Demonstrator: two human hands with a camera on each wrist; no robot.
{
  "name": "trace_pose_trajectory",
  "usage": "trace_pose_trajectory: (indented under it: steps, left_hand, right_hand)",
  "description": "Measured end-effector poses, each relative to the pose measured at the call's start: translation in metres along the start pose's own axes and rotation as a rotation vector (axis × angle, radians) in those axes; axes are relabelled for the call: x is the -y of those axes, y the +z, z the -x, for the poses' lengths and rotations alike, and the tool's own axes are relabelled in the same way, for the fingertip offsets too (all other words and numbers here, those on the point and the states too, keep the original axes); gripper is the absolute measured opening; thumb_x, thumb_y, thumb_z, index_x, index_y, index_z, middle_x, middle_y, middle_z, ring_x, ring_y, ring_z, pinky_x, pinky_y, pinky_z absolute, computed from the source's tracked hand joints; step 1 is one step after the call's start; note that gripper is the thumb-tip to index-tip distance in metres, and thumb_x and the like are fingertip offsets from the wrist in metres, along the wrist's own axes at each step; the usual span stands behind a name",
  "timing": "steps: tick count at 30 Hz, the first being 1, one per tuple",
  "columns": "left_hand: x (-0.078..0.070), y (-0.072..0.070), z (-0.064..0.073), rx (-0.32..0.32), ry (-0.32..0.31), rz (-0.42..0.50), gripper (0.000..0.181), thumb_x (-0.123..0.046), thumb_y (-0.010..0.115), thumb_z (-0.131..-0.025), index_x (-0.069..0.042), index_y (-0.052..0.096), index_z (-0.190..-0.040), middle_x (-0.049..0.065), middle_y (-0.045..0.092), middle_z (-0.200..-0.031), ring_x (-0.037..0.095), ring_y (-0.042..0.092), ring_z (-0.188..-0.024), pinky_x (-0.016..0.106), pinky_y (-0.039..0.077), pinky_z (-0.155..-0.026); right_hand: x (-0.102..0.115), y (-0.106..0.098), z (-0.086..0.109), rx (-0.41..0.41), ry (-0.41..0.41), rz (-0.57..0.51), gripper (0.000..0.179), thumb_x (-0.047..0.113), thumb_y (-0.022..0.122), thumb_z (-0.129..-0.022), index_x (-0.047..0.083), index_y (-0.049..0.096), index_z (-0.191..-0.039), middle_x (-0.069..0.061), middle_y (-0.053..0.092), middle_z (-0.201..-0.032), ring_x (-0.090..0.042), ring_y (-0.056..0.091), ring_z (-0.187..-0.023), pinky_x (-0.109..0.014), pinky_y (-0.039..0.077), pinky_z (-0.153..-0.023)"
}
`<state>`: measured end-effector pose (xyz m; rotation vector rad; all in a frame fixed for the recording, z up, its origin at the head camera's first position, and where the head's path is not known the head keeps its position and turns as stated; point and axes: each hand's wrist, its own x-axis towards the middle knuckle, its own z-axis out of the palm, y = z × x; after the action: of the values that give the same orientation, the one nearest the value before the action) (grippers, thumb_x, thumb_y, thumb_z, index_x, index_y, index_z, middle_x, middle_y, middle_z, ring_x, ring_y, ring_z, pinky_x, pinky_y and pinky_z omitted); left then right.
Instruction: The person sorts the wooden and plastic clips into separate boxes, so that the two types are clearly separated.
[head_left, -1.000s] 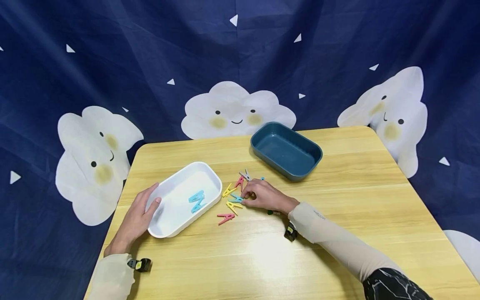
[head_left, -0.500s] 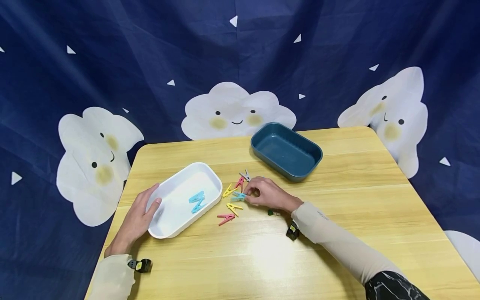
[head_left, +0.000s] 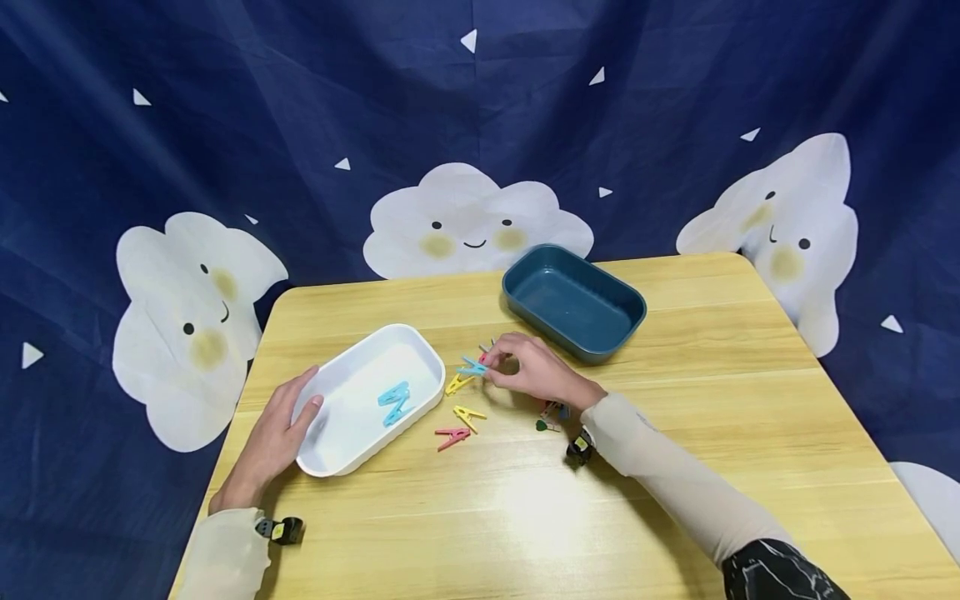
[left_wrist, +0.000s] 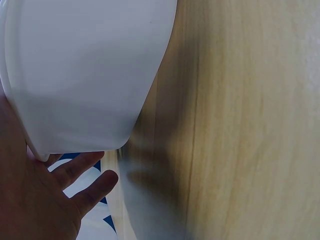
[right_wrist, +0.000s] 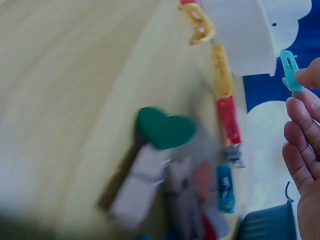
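Observation:
My left hand [head_left: 266, 437] holds the near left end of a white plastic bin [head_left: 401, 350], thumb over the rim and fingers outside the wall. In the left wrist view, the bin's outer wall [left_wrist: 85, 75] fills the upper left beside the spread fingers. Two light blue clothespins [head_left: 394, 403] lie inside the bin. Between thumb and fingertip, my right hand [head_left: 542, 367] pinches another light blue clothespin [head_left: 472, 367], raised above the loose ones. The right wrist view shows that clothespin [right_wrist: 289, 70] at the thumb tip, with the other fingers extended.
Yellow clothespins [head_left: 469, 414] and a pink clothespin [head_left: 453, 437] lie right of the bin. Wooden clothespins, one with a green heart [right_wrist: 166, 128], lie under the right wrist. A dark blue bin [head_left: 573, 312] stands at the back, in front of a cloud-print curtain [head_left: 472, 100].
My right hand has picked the light blue clothespin up from among the others and moved it slightly away from me. The left hand and both bins stay in place.

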<state>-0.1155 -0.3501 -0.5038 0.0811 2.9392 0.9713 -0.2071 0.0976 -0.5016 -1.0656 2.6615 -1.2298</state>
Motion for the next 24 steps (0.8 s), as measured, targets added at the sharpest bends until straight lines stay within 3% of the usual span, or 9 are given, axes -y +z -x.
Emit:
trace_pose_trajectory:
  steps: [3, 8, 12, 15, 20, 24]
  left_hand:
    - [0.000, 0.000, 0.000, -0.001, 0.000, 0.002, 0.064, -0.044, 0.045, -0.118, -0.017, 0.031, -0.173, 0.030, 0.034, -0.170, 0.057, 0.033, -0.157, 0.079, 0.031, -0.121]
    - [0.001, 0.001, 0.000, 0.004, -0.005, 0.000, 0.064, -0.044, 0.045, -0.118, -0.018, 0.030, -0.174, 0.030, 0.034, -0.171, 0.056, 0.033, -0.157, 0.079, 0.031, -0.121]
    - [0.001, 0.001, -0.001, 0.006, -0.009, 0.005, 0.064, -0.045, 0.045, -0.118, -0.018, 0.030, -0.174, 0.030, 0.033, -0.171, 0.056, 0.033, -0.157, 0.079, 0.031, -0.121]
    - [0.001, 0.000, -0.001, 0.003, -0.006, 0.008, 0.064, -0.045, 0.045, -0.118, -0.017, 0.030, -0.174, 0.030, 0.033, -0.171, 0.056, 0.033, -0.157, 0.079, 0.030, -0.122]
    - [0.001, 0.000, -0.001, 0.003, -0.003, 0.005, 0.064, -0.046, 0.044, -0.118, -0.017, 0.030, -0.174, 0.030, 0.033, -0.171, 0.056, 0.033, -0.157, 0.079, 0.030, -0.122]
    - [0.001, -0.001, 0.000, 0.005, -0.007, 0.002, 0.065, -0.046, 0.044, -0.118, -0.017, 0.030, -0.174, 0.030, 0.033, -0.171, 0.056, 0.033, -0.157, 0.079, 0.030, -0.122]
  right_hand:
    - [0.007, -0.001, -0.007, -0.016, 0.006, -0.014, 0.009, 0.021, 0.085, -0.096, 0.018, 0.079, -0.103, 0.004, 0.075, -0.098, -0.024, 0.071, -0.098, -0.052, 0.059, -0.090]
    - [0.017, 0.004, -0.021, -0.023, 0.013, -0.018, 0.010, 0.024, 0.084, -0.097, 0.019, 0.078, -0.102, 0.005, 0.074, -0.098, -0.022, 0.070, -0.096, -0.039, 0.056, -0.087]
    - [0.026, 0.013, -0.032, -0.009, -0.003, -0.057, 0.010, 0.022, 0.082, -0.097, 0.016, 0.078, -0.104, 0.002, 0.074, -0.101, -0.022, 0.070, -0.095, -0.033, 0.063, -0.084]
    - [0.033, 0.021, -0.040, 0.011, -0.019, -0.080, 0.011, 0.021, 0.082, -0.098, 0.014, 0.078, -0.106, 0.000, 0.075, -0.103, -0.022, 0.072, -0.098, -0.037, 0.067, -0.084]
    - [0.046, 0.033, -0.049, 0.049, -0.046, -0.060, 0.012, 0.023, 0.080, -0.099, 0.015, 0.079, -0.107, 0.001, 0.076, -0.104, -0.021, 0.072, -0.101, -0.043, 0.063, -0.092]
    - [0.057, 0.042, -0.057, 0.075, -0.067, -0.056, 0.013, 0.026, 0.080, -0.099, 0.016, 0.079, -0.108, 0.003, 0.076, -0.105, -0.018, 0.071, -0.102, -0.038, 0.061, -0.091]
